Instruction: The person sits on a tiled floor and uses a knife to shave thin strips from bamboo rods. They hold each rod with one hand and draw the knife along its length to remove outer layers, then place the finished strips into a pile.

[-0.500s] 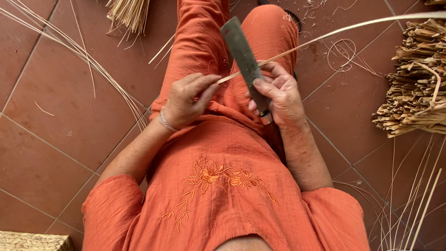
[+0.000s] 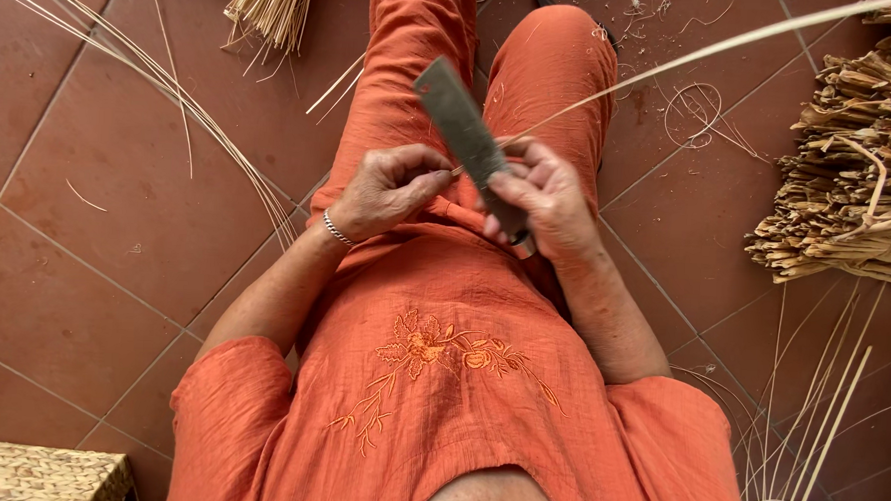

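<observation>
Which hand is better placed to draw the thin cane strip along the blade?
Left, probably. The left hand pinches the cane strip at its near end beside the flat blade, while the right hand is wrapped around the blade's handle end, steadying it upright over the lap.

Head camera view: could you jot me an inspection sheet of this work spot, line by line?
Surface: reddish-brown tiled floor; the person sits on it, legs out.
Job's things: flat grey blade, angled up; long pale strip meets it and runs off to the upper right.
Clutter: thin loose strips, curled shavings, bundle of straw stalks, stack of dried fibre bundles, upright strips, woven basket.
Grippers: right hand grips the blade's handle; left hand pinches the strip at the blade.
Cables: nothing seen.
Surroundings: orange embroidered clothing; no other people seen.
</observation>
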